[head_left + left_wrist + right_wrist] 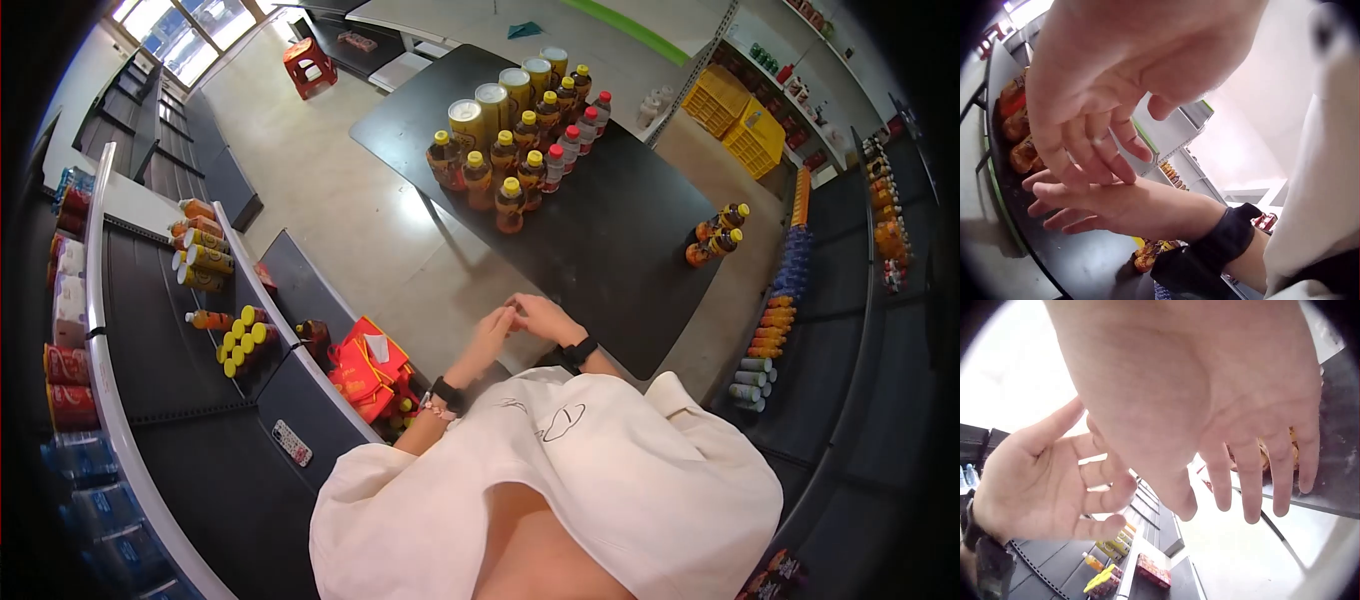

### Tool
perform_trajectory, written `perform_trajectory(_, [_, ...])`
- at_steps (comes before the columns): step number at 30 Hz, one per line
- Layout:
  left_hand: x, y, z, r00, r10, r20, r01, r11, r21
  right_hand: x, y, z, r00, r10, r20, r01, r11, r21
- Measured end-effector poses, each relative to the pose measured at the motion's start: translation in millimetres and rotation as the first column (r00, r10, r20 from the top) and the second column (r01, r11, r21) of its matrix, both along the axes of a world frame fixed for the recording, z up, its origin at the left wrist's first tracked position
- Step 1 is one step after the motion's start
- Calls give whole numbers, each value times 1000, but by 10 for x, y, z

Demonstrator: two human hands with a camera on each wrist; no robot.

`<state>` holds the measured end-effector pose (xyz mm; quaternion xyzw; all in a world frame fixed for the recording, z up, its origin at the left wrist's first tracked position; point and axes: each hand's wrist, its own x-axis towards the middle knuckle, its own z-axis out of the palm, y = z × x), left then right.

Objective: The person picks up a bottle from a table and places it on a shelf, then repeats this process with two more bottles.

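Observation:
In the head view my left hand (488,338) and right hand (547,318) meet in front of my body, beside the near edge of the black table (620,290). Nothing shows held in either. The left wrist view has the left hand (1129,75) above, its slightly bent fingertips at the thumb side of the right hand (1110,203). Spread, straight fingers (1249,481) of the right hand show in the right wrist view. On the table stand yellow-capped bottles (510,208), red-capped clear bottles (570,145) and tall yellow cans (490,110), grouped in rows.
Two more yellow-capped bottles (713,245) stand at the table's right end. Left of me, a dark shelf (190,370) carries drinks and a phone (292,442), with red bags (365,370) nearby. Stocked shelves (773,325) line the right; a red stool (309,66) stands behind.

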<state>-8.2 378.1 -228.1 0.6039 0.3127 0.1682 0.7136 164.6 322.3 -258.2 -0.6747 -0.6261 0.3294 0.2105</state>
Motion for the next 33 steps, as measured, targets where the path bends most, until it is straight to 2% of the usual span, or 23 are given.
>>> perform_trajectory(2, [-72, 179, -19, 1000, -8, -2, 8, 999, -33, -37, 137, 141, 980, -197, -32, 196, 980, -30])
perform_trajectory(8, [45, 637, -259, 996, -2, -85, -7, 994, -108, 71, 276, 9, 907, -369, -201, 391, 917, 81])
perform_trajectory(10, [168, 799, -468, 993, -2, -118, -11, 994, -111, 118, 270, 52, 876, -427, -224, 441, 898, 11])
perform_trajectory(12, [323, 984, -621, 989, -17, -146, 37, 990, 137, 187, 253, 95, 838, -487, -244, 488, 871, -63])
perform_trajectory(13, [415, 1071, -674, 988, -38, -152, 58, 989, 132, 215, 255, 103, 790, -516, -331, 518, 851, -90])
perform_trajectory(14, [496, 1170, -730, 990, -34, -136, 61, 976, 207, 233, 274, 94, 732, -538, -417, 543, 831, -118])
perform_trajectory(15, [552, 1274, -778, 992, -29, -121, 62, 957, 284, 264, 304, 56, 719, -549, -426, 556, 822, -122])
perform_trajectory(17, [665, 1492, -829, 988, -43, -146, 87, 946, 312, 374, 407, -3, 713, -599, -365, 567, 798, -204])
perform_trajectory(18, [773, 1641, -799, 987, -41, -155, 92, 935, 341, 444, 508, -33, 705, -603, -373, 575, 794, -196])
perform_trajectory(20, [933, 1832, -783, 979, -31, -200, 113, 904, 413, 600, 673, -132, 791, -575, -210, 570, 817, -93])
perform_trajectory(22, [1068, 2073, -615, 966, -19, -260, 146, 865, 479, 773, 942, -128, 776, -587, -229, 581, 808, -101])
perform_trajectory(24, [1120, 2208, -312, 881, -152, -449, 354, 840, 411, 906, 1128, -183, 829, -539, -151, 543, 840, -15])
perform_trajectory(25, [1191, 2270, 50, 867, -166, -470, 373, 840, 393, 964, 1221, -238, 825, -534, -182, 541, 841, -13])
perform_trajectory(26, [1348, 2362, 534, 668, -380, -640, 635, 740, 224, 1005, 1305, -102, 815, -553, -173, 554, 831, -47])
perform_trajectory(27, [1463, 2445, 873, 395, -549, -737, 819, 574, 11, 1030, 1365, -71, 812, -559, -169, 555, 829, -76])
perform_trajectory(29, [1518, 2578, 1105, 454, -773, -443, 824, 553, -120, 1072, 1450, -135, 803, -572, -168, 559, 820, -120])
perform_trajectory(31, [1656, 2618, 1775, 501, -862, 76, 862, 489, -132, 1082, 1502, -254, 814, -554, -174, 551, 832, -70])
perform_trajectory(32, [1782, 2674, 1953, 323, -913, 249, 937, 346, 55, 1077, 1526, -285, 801, -570, -182, 567, 820, -70])
perform_trajectory(33, [1926, 2743, 2070, 107, -918, 382, 941, 217, 258, 1089, 1553, -245, 795, -578, -184, 572, 816, -89])
